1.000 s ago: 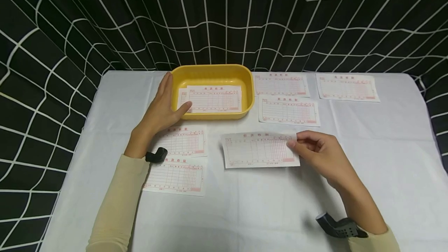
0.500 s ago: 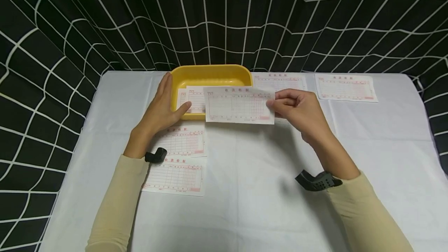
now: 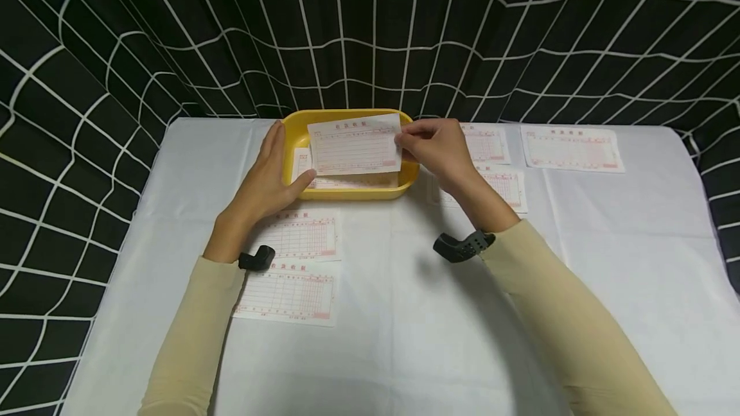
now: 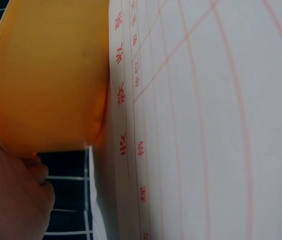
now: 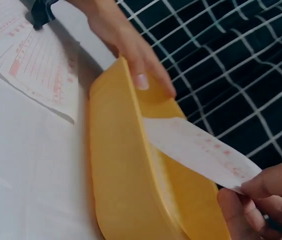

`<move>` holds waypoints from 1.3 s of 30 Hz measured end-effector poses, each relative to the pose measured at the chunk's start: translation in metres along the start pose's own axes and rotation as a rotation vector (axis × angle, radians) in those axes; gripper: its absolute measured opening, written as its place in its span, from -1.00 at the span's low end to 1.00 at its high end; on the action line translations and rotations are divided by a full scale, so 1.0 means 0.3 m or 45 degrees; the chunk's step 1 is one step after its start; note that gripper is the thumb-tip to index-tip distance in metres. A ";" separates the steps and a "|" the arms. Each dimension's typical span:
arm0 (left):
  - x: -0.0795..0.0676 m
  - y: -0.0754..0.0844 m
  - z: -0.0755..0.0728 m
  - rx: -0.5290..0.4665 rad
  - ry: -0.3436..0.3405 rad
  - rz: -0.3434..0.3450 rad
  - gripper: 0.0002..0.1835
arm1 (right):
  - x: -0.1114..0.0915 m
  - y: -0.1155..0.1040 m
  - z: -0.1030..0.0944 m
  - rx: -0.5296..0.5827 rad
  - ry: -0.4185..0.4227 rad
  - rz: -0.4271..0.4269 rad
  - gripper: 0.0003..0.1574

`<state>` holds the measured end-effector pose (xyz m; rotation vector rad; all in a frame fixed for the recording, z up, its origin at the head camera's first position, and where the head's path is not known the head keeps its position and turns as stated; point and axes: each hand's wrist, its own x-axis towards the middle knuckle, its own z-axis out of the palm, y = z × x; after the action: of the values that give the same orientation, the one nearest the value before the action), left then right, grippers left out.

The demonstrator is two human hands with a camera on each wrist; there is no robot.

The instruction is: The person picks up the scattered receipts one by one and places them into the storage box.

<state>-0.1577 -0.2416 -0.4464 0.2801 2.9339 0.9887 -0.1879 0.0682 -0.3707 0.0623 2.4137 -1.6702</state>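
Note:
My right hand point(image 3: 442, 153) pinches a printed receipt slip point(image 3: 355, 146) by its right end, tilted above the yellow plastic basin point(image 3: 358, 194). In the right wrist view the slip point(image 5: 206, 152) bends inside the basin's rim, its far end down by the wall. Another receipt slip point(image 3: 301, 160) shows beneath it in the basin. My left hand point(image 3: 260, 178) holds the basin's left end, thumb over the front rim and fingers along the outer side. Under the left wrist lie two more receipt slips, an upper one point(image 3: 306, 235) and a lower one point(image 3: 289, 294).
To the right of the basin, two receipt slips lie partly behind the right hand and forearm, a back one point(image 3: 488, 144) and a front one point(image 3: 509, 188). A further slip point(image 3: 572, 148) lies at the back right. A black gridded curtain point(image 3: 370, 31) rises behind the white-covered table point(image 3: 393, 339).
My right hand has carried the slip from the middle of the table up and leftward, over and into the basin. The left hand has stayed on the basin.

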 end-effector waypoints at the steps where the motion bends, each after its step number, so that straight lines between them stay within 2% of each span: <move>1: -0.001 -0.001 0.000 -0.001 0.001 0.003 0.19 | 0.010 -0.001 0.016 -0.009 -0.002 0.007 -0.67; 7: -0.001 -0.003 -0.002 -0.010 0.011 0.012 0.19 | 0.056 -0.009 0.105 -0.130 0.022 0.016 -0.68; 14: -0.001 -0.003 -0.001 -0.013 0.010 0.014 0.19 | 0.080 0.009 0.173 -0.448 0.069 -0.110 -0.69; 19: -0.003 0.000 -0.002 -0.005 -0.002 -0.005 0.19 | 0.058 -0.002 0.191 -0.600 -0.008 -0.160 -0.43; 21: -0.004 0.000 -0.004 -0.002 -0.004 -0.010 0.19 | 0.040 -0.011 0.193 -0.608 -0.056 -0.166 -0.20; 23: -0.004 0.000 -0.005 0.002 -0.004 -0.013 0.19 | 0.019 -0.018 0.193 -0.593 -0.088 -0.218 0.02; 24: -0.004 -0.001 -0.004 0.003 -0.004 -0.014 0.19 | 0.006 -0.019 0.194 -0.574 -0.096 -0.266 0.05; 26: -0.004 -0.001 -0.004 0.004 -0.005 -0.015 0.19 | -0.028 -0.014 0.198 -0.543 -0.092 -0.389 0.01; 30: -0.001 -0.001 0.001 -0.004 -0.005 -0.014 0.20 | -0.131 0.014 0.220 -0.462 -0.004 -0.658 -0.33; 32: 0.001 -0.001 0.003 -0.003 -0.006 -0.013 0.20 | -0.193 0.037 0.237 -0.425 0.016 -0.728 -0.50; 34: 0.001 -0.002 0.003 0.006 -0.007 -0.019 0.20 | -0.252 0.063 0.259 -0.389 -0.007 -0.752 -0.62; 36: -0.001 -0.002 0.000 0.018 -0.013 -0.032 0.21 | -0.308 0.092 0.282 -0.388 -0.049 -0.731 -0.70; 39: -0.005 -0.001 -0.007 0.034 -0.023 -0.045 0.21 | -0.379 0.129 0.316 -0.444 -0.109 -0.674 -0.69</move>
<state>-0.1564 -0.2433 -0.4450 0.2357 2.9272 0.9384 -0.0573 0.0031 -0.4167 -0.7414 2.7685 -1.3441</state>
